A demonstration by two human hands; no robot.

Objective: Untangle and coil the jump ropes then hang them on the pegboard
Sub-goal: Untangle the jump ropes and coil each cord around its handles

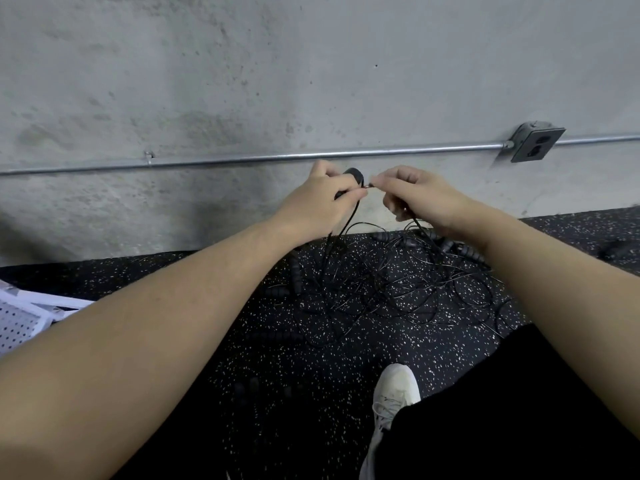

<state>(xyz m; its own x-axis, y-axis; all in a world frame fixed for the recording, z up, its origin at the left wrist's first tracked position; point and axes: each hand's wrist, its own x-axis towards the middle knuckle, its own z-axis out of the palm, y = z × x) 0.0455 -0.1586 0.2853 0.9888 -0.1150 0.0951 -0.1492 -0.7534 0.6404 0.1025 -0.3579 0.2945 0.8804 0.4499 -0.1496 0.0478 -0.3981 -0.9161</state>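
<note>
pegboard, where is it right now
In the head view the white pegboard lies low at the far left edge, flat on the speckled floor beside the person's left forearm, well left of the tangled jump ropes.

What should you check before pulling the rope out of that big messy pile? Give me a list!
1. Left hand grips black jump rope handle: ok.
2. Right hand pinches thin black cord: ok.
3. Tangled black rope pile on speckled rubber floor loosened: not ok.
4. Held cord free of knots: cannot tell.
5. White shoe off the ropes: ok.
6. White perforated pegboard ready on a wall: not ok, it lies low at the left edge.
</note>
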